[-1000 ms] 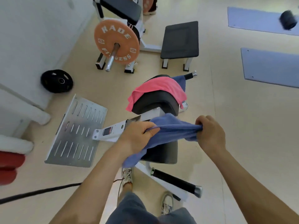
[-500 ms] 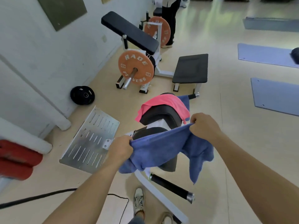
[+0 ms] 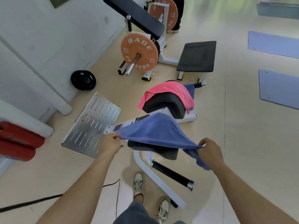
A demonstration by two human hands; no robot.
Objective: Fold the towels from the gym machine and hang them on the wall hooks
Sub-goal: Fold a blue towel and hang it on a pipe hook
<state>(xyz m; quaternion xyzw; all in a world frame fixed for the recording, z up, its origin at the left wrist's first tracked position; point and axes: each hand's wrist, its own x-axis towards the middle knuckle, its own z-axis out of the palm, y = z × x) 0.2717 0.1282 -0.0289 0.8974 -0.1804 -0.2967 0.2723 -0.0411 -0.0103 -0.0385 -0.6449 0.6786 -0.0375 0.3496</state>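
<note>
I hold a blue towel (image 3: 155, 131) spread out in the air above the gym machine's lower black pad (image 3: 153, 148). My left hand (image 3: 110, 143) pinches its left corner and my right hand (image 3: 209, 150) pinches its right corner, where a loose end hangs down. A pink towel (image 3: 169, 89) lies draped over the machine's upper black pad (image 3: 163, 104). Behind it a second blue towel (image 3: 190, 89) hangs near a black handle. No wall hooks are in view.
A slotted metal footplate (image 3: 90, 125) lies left of the machine. A black weight plate (image 3: 83, 80) leans at the wall. Beyond stand a bench with an orange plate (image 3: 139, 52) and a black seat (image 3: 197, 57). Blue mats (image 3: 278, 88) lie right. A black cable (image 3: 48, 198) crosses the floor.
My hands have moved apart and the blue towel, bunched a second ago, is now stretched wide between them. The camera has tilted up and shows more of the room.
</note>
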